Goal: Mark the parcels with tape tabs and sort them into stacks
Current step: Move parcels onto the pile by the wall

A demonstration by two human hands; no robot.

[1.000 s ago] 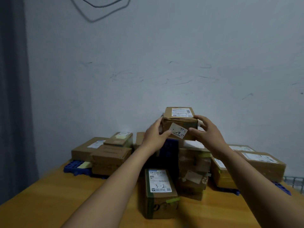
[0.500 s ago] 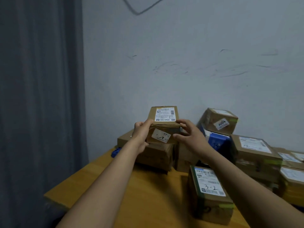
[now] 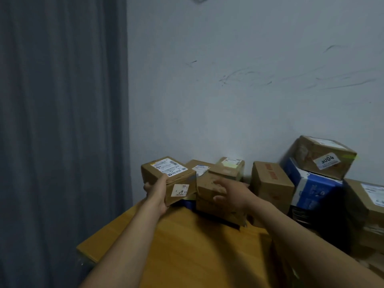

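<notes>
A small brown parcel [image 3: 164,173] with a white shipping label on top and a white tag on its near side hangs over the table's far left corner. My left hand [image 3: 158,194] grips it from its left side and underneath. My right hand [image 3: 230,195] hovers apart from it to the right, fingers spread and loose, in front of a low stack of brown parcels [image 3: 214,196]. Further brown parcels [image 3: 268,183] stand along the wall.
A blue and white box [image 3: 311,190] carries a tilted brown box tagged 3004 [image 3: 324,159] at the right. More cartons [image 3: 365,200] fill the far right. The wooden table [image 3: 187,246] ends at its left edge near a grey curtain [image 3: 62,121].
The parcel moved left, held now by my left hand alone. My right hand has let go and drawn away to the right. The view swung further left.
</notes>
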